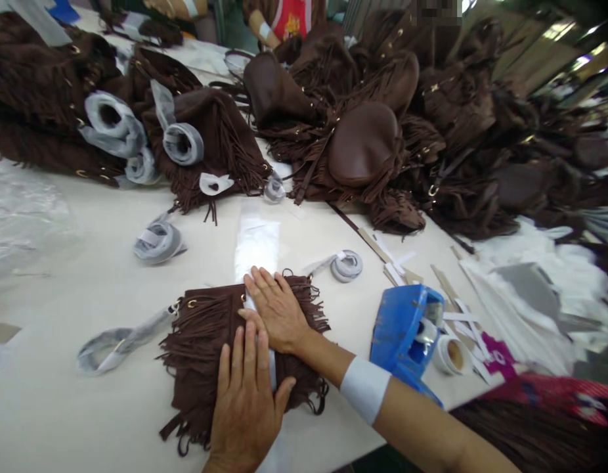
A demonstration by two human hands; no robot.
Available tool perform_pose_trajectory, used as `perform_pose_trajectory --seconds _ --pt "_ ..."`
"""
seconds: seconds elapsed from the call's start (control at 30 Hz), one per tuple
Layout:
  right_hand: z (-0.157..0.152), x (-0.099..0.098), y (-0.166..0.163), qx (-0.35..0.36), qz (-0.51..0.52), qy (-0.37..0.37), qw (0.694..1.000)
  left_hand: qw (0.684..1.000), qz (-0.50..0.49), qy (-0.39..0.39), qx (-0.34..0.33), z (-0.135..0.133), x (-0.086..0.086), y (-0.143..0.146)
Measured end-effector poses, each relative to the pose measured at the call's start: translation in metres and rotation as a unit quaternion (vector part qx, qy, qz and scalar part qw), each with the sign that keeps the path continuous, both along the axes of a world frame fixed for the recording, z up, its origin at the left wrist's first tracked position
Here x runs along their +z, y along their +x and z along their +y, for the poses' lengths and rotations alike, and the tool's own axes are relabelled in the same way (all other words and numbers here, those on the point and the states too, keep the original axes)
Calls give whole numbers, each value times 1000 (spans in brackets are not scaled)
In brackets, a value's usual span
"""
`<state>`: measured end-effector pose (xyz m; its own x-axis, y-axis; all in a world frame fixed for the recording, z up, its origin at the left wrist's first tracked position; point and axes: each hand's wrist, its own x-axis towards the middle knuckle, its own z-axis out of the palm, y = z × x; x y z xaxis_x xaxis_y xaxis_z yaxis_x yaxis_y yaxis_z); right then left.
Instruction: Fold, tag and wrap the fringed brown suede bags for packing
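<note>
Pressing down on a small dark brown suede fringed bag (205, 348), both hands are lying palm-flat with fingers stretched out, gripping nothing. The left hand (247, 401) is covering the bag's near middle. The right hand (277, 309) is resting just beyond it, and the two are almost touching. The bag is lying flat at the near edge of the white table (62, 407), and what it is holding cannot be seen. A grey paper-wrapped strap (119, 341) is trailing from its left corner. A clear plastic sleeve (257, 240) is lying just beyond the bag, one end passing under the hands. To the right, a blue plastic tape dispenser (402, 328) is carrying a roll inside. A heap of matching brown fringed bags (383, 131) is filling the table's far side.
</note>
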<state>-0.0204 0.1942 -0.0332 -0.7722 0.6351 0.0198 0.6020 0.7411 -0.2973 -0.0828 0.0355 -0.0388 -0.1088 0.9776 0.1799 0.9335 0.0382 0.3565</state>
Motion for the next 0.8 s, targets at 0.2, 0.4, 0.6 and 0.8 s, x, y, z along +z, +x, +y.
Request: perform_pose_trajectory --seconds 0.2,0.4,0.6,0.8 --pt "-7 -1 6 11 39 21 999 997 43 61 0 -1 0 2" --pt "8 31 7 -37 95 -16 995 994 -66 84 -11 -10 28 -12" --pt "28 71 -50 39 42 -56 997 900 -389 41 193 -35 37 -78" --pt "45 59 -84 121 -36 -110 986 608 -666 -6 432 -34 6 -141"
